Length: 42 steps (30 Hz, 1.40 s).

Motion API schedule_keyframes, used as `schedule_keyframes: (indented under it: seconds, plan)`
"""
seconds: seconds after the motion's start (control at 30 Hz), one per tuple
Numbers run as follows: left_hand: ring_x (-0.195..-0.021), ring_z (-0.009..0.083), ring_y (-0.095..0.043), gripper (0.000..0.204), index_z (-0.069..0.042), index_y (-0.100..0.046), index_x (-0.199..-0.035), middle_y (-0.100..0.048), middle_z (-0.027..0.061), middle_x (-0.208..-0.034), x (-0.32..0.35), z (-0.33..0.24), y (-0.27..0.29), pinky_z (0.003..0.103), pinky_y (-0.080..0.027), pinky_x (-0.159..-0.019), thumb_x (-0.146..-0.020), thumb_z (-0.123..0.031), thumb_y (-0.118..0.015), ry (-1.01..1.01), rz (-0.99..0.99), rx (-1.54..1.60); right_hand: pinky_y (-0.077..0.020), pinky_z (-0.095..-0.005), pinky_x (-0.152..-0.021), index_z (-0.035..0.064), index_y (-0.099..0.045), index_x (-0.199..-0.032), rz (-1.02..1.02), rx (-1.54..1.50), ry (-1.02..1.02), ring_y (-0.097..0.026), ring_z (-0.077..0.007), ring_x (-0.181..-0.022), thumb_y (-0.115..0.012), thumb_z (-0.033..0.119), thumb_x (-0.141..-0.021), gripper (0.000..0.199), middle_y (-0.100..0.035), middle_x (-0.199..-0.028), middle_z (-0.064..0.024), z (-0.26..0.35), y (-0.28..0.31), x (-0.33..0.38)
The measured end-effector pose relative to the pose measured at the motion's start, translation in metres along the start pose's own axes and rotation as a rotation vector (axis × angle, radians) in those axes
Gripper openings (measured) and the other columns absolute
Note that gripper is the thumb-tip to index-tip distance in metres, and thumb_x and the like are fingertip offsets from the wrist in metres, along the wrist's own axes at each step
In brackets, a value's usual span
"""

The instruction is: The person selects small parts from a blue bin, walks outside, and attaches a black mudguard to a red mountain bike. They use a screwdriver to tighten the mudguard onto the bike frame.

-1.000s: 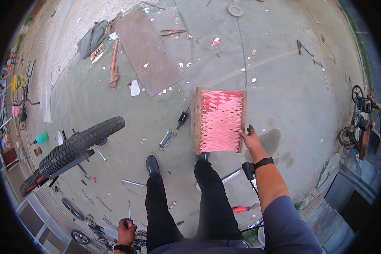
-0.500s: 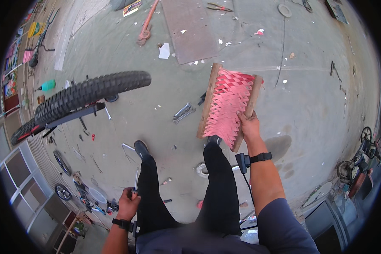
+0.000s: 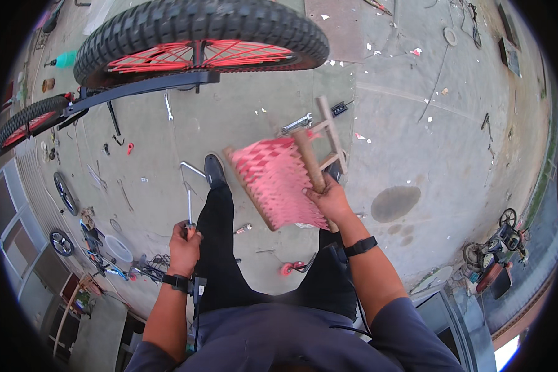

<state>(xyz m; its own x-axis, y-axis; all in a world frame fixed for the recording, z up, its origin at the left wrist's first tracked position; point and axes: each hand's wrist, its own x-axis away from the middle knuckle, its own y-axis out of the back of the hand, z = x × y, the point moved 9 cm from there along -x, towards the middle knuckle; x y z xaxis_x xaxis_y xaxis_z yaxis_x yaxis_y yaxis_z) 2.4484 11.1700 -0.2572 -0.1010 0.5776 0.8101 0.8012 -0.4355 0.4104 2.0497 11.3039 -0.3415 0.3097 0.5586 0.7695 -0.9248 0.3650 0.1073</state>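
My right hand [image 3: 330, 201] grips the wooden frame of a low stool with a pink woven seat [image 3: 278, 180], lifted off the concrete and tilted, its legs pointing away. My left hand [image 3: 184, 245] is closed on a bent metal wrench [image 3: 189, 189] that points forward beside my left leg. My black shoe [image 3: 214, 169] is just ahead on the ground. An upturned bicycle with a black tyre and red spokes [image 3: 198, 37] stands close in front of me.
Loose wrenches [image 3: 296, 123] and small tools lie on the concrete near the wheel. A second wheel [image 3: 25, 121] is at the left, with bicycle rims and parts along the left wall. A dark stain [image 3: 395, 203] marks the ground at right; a small motor [image 3: 496, 248] sits at far right.
The stool has been lifted from the ground and tilted up in my right hand. I have moved toward the bicycle, whose wheel is now much closer. My left hand has come forward with the wrench.
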Motion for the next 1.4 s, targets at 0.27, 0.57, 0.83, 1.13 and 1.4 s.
schedule_keyframes:
  seconds: [0.27,0.57,0.83,1.13,1.4]
  plan:
    - [-0.079,0.01,-0.058,0.036,0.0,-0.048,-0.124,-0.058,0.0039,-0.098,-0.039,-0.011,0.008,0.024,-0.048,-0.07,-0.091,0.005,-0.059,-0.04,-0.036,0.215,-0.0521,-0.0458,-0.082,0.0036,-0.061,-0.113,0.465,0.646,0.075,-0.065,-0.042,-0.094,-0.077,0.029,-0.076,0.048,-0.067,-0.099,-0.0242,-0.07,-0.124,0.015]
    - [-0.083,0.0131,-0.061,0.033,-0.002,-0.049,-0.122,-0.059,0.0038,-0.097,-0.057,0.007,-0.042,0.027,-0.052,-0.077,-0.091,0.004,-0.059,-0.025,0.08,0.227,-0.0527,-0.047,-0.08,0.0063,-0.063,-0.106,0.52,0.695,0.042,-0.066,-0.04,-0.091,-0.076,0.024,-0.072,0.041,-0.068,-0.095,-0.0197,-0.136,-0.162,0.005]
    - [-0.084,0.0098,-0.059,0.035,0.002,-0.051,-0.122,-0.06,0.0037,-0.096,-0.065,0.03,-0.055,0.023,-0.05,-0.076,-0.089,0.006,-0.061,0.005,0.102,0.169,-0.0531,-0.0468,-0.083,0.0098,-0.064,-0.107,0.767,0.887,0.163,-0.066,-0.0368,-0.096,-0.076,0.02,-0.072,0.038,-0.069,-0.1,-0.015,-0.154,-0.203,0.011]
    - [-0.082,0.0094,-0.059,0.035,0.002,-0.051,-0.122,-0.06,0.0038,-0.095,-0.067,0.042,-0.049,0.023,-0.05,-0.075,-0.089,0.005,-0.061,0.019,0.104,0.205,-0.0534,-0.0456,-0.085,0.013,-0.067,-0.111,0.84,0.969,0.079,-0.067,-0.0345,-0.1,-0.072,0.016,-0.074,0.038,-0.071,-0.105,-0.0126,-0.159,-0.223,0.013]
    - [-0.083,0.0109,-0.06,0.035,0.002,-0.049,-0.123,-0.06,0.0046,-0.095,-0.071,0.046,-0.047,0.024,-0.05,-0.075,-0.09,0.005,-0.06,0.036,0.112,0.201,-0.0536,-0.046,-0.084,0.0154,-0.068,-0.113,0.829,1.004,0.1,-0.067,-0.0342,-0.1,-0.073,0.017,-0.072,0.041,-0.071,-0.104,-0.0125,-0.154,-0.218,-0.016]
